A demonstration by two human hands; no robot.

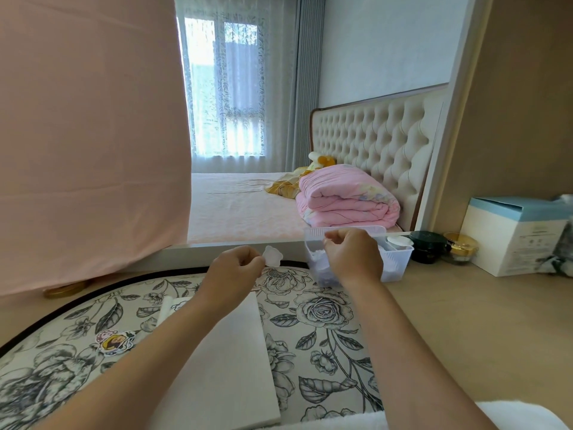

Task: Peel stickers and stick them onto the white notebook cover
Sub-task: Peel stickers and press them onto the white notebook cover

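We see a round black-and-white floral fabric mat (325,336) across the near desk, and the flat white rectangular notebook (229,352) lies on it, near centre, partly under the left forearm. Far right stands a white-and-blue cardboard box (511,240). A clear ribbed plastic basket (400,259) sits just beyond the mat. The right hand (353,259) hovers over the basket, fingers curled, thumb meeting forefinger; whether it pinches anything, we cannot tell. The left hand (235,268) pinches a small white scalloped paper piece (273,254). 1 colourful cartoon sticker (114,342) lies on the mat, left of the notebook.
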